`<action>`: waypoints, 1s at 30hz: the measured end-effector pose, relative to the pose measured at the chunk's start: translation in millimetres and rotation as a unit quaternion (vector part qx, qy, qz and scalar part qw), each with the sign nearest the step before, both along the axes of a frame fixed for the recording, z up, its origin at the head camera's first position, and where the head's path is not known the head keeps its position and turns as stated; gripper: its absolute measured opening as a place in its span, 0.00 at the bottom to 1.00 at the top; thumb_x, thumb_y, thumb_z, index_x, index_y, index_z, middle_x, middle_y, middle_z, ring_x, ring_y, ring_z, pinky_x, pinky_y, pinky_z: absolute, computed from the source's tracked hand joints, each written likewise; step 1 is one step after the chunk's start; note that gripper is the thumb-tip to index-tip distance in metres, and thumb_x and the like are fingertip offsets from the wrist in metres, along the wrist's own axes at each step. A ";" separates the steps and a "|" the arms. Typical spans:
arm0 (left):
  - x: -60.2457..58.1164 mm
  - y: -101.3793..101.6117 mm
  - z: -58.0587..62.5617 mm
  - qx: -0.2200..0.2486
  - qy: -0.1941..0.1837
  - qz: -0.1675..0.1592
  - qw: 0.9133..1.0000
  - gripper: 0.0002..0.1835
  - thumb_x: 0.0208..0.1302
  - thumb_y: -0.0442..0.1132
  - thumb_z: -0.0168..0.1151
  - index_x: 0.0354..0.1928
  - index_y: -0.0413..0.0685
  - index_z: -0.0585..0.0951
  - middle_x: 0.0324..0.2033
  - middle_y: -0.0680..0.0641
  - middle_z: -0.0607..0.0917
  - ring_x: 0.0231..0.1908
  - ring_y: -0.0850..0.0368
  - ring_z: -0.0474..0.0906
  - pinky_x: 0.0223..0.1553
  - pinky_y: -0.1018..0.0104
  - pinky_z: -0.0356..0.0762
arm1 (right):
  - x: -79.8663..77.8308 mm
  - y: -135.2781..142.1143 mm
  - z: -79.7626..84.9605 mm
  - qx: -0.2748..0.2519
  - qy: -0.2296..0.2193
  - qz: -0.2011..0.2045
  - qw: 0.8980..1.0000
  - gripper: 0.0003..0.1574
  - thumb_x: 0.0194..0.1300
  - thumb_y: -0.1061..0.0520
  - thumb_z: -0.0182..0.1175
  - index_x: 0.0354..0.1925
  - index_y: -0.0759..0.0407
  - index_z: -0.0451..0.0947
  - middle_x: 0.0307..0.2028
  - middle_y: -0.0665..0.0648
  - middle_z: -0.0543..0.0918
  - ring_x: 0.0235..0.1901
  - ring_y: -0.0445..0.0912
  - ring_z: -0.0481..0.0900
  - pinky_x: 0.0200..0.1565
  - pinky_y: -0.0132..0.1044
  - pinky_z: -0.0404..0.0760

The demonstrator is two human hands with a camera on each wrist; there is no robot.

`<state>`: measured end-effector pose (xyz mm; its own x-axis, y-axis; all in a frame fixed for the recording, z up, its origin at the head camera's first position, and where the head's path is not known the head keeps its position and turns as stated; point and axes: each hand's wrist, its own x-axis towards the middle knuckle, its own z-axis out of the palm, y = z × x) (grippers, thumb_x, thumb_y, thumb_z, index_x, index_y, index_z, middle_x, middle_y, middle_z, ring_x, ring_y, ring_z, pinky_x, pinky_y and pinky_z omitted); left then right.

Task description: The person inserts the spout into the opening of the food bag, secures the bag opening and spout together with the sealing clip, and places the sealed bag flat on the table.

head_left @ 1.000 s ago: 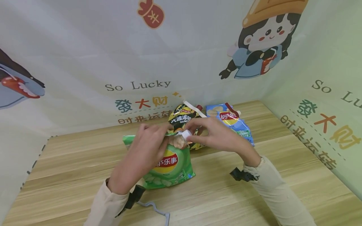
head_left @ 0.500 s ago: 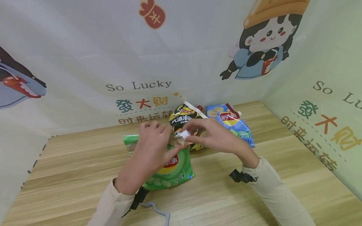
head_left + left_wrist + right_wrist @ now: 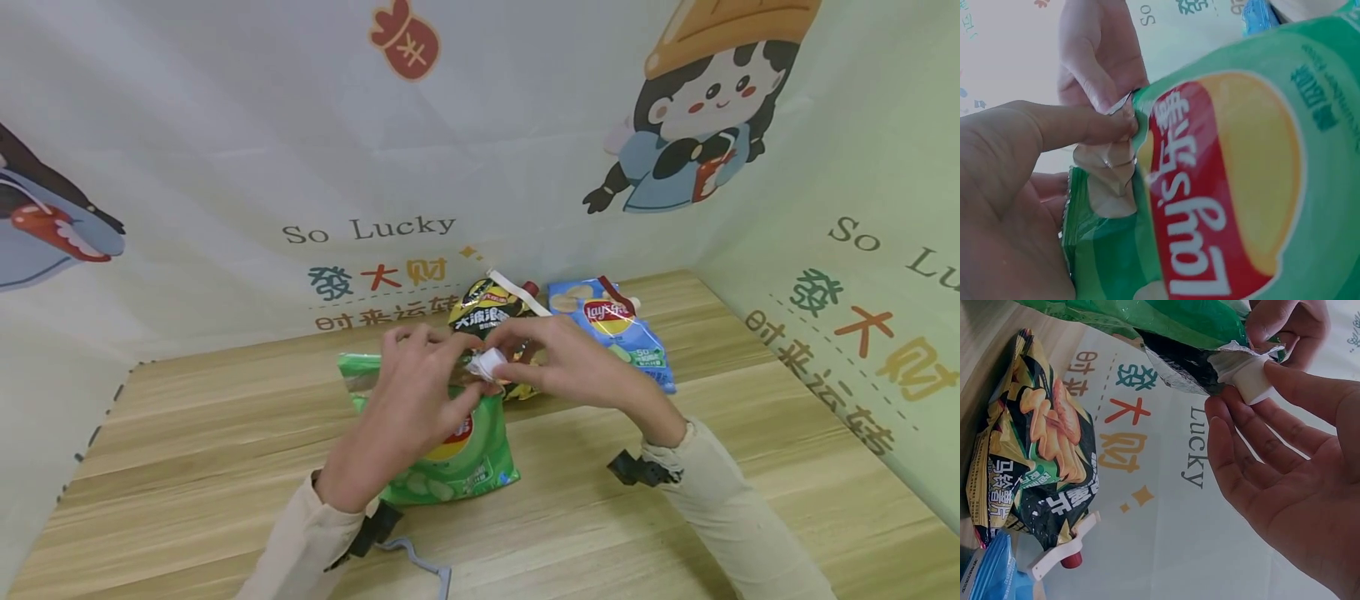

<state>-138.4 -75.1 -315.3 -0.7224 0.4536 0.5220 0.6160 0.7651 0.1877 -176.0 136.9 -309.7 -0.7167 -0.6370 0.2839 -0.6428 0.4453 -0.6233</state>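
Observation:
A green bag of Lay's chips (image 3: 472, 450) stands on the table in front of me, its top cut open with silvery foil inside. My left hand (image 3: 416, 392) pinches the film at the bag's top edge (image 3: 1110, 162) between thumb and fingers. A white screw-capped spout (image 3: 1251, 380) sits in the bag's mouth, film bunched beside it. Thumb and fingertips of my right hand (image 3: 562, 358) hold the spout's cap from the right. In the left wrist view the spout is hidden behind film and fingers.
Behind the hands lies a black chip bag (image 3: 1054, 437) with a white clip (image 3: 1063, 550) and red cap. To its right is a blue Lay's bag (image 3: 611, 321) with a red clip. A grey-blue bent strip (image 3: 416, 557) lies near the front. A printed cloth (image 3: 225, 167) hangs behind the table.
My left hand has shifted right, its thumb now in front of the film by the spout. The green bag's upper left corner has moved slightly right. The right hand stays at the cap.

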 end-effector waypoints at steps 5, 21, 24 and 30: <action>-0.6 3.2 -2.3 0.018 -0.005 -0.002 1.000 0.19 0.53 0.42 0.77 0.47 0.45 0.84 0.37 0.50 0.87 0.46 0.50 0.76 0.55 0.46 0.61 | -0.4 0.7 -1.6 0.001 0.002 0.002 1.000 0.13 0.68 0.58 0.65 0.50 0.56 0.81 0.40 0.48 0.85 0.41 0.40 0.81 0.44 0.39 0.82; -0.7 3.7 -5.3 0.031 -0.007 0.009 0.999 0.22 0.50 0.37 0.75 0.50 0.49 0.82 0.33 0.51 0.85 0.42 0.51 0.75 0.55 0.46 0.61 | 1.9 -3.2 -2.4 0.015 0.030 -0.013 0.999 0.14 0.69 0.55 0.63 0.52 0.57 0.80 0.37 0.47 0.85 0.38 0.38 0.81 0.43 0.40 0.82; -1.2 1.7 -4.2 0.036 -0.005 0.007 0.999 0.23 0.50 0.38 0.76 0.50 0.50 0.83 0.33 0.51 0.86 0.40 0.52 0.73 0.54 0.46 0.60 | 3.8 -3.1 -1.6 0.022 0.049 -0.021 0.998 0.15 0.70 0.54 0.62 0.53 0.56 0.79 0.36 0.47 0.85 0.38 0.38 0.81 0.41 0.38 0.81; -3.7 -4.2 -0.5 0.028 0.000 0.004 1.000 0.24 0.53 0.39 0.76 0.54 0.53 0.84 0.37 0.50 0.88 0.37 0.54 0.69 0.50 0.46 0.60 | 11.8 -1.8 3.0 0.046 0.096 -0.047 0.993 0.19 0.71 0.52 0.61 0.57 0.58 0.78 0.46 0.50 0.85 0.44 0.42 0.82 0.45 0.40 0.81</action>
